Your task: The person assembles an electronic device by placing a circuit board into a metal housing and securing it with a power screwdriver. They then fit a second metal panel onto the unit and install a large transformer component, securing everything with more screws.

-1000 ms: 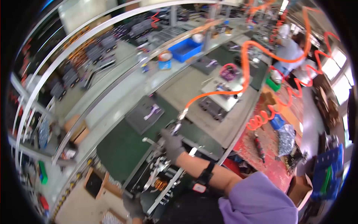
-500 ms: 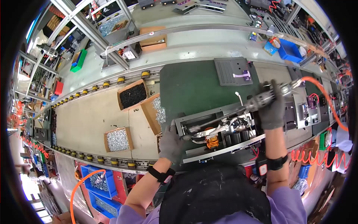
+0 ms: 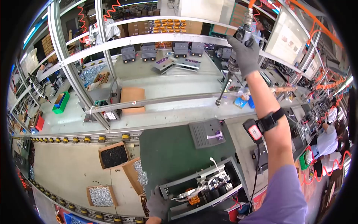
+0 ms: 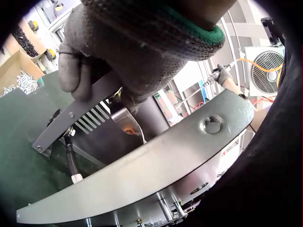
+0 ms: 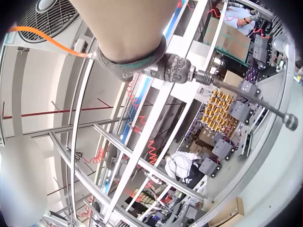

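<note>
My gloved right hand is raised high at the upper right, gripping an air screwdriver. Its long bit points down and away from the workpiece, ending in a round socket-like tip. An orange hose runs from the tool's top. Low in the head view lies an open metal chassis with wiring and an orange coil. At its left end is my gloved left hand. In the left wrist view, that hand's fingers curl over the slotted end plate.
Boxes of black screws and silver screws stand left of the chassis. A grey panel lies behind it on the green mat. Metal rails cross in front, below the raised tool.
The right hand has lifted the screwdriver from over the chassis, up and away. The head view has swung left, then tilted up. The left hand stays at the chassis's left end.
</note>
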`<state>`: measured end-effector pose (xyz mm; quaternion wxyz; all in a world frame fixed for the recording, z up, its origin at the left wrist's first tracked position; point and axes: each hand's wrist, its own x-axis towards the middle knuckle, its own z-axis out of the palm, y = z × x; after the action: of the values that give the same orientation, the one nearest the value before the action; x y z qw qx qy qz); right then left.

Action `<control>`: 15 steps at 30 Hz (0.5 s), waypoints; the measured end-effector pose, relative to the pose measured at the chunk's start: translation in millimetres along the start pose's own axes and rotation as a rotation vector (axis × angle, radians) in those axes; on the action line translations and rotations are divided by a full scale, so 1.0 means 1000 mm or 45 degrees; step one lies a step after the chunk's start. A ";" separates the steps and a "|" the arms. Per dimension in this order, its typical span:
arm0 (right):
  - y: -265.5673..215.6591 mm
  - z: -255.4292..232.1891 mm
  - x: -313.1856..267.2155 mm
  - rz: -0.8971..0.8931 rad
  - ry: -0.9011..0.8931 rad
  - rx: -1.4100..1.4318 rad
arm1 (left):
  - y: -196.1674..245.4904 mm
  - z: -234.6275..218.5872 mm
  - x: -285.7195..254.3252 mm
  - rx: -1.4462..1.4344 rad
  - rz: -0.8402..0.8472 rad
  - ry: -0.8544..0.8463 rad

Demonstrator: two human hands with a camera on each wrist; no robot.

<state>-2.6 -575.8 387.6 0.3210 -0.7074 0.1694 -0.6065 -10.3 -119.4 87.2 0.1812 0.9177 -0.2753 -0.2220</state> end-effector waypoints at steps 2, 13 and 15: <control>0.017 0.020 0.032 -0.064 0.010 -0.126 | 0.001 -0.001 0.007 0.001 0.007 0.010; 0.047 -0.017 -0.037 -0.452 -0.213 -1.011 | 0.003 0.000 0.010 0.017 0.060 -0.026; 0.065 -0.081 -0.085 -0.327 -0.646 -0.992 | -0.001 0.003 0.009 0.023 0.116 0.056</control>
<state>-88.5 -589.8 285.9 -0.0141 -0.9159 0.2116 -0.3409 -5.2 -124.4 81.5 0.1890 0.9104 -0.3149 -0.1907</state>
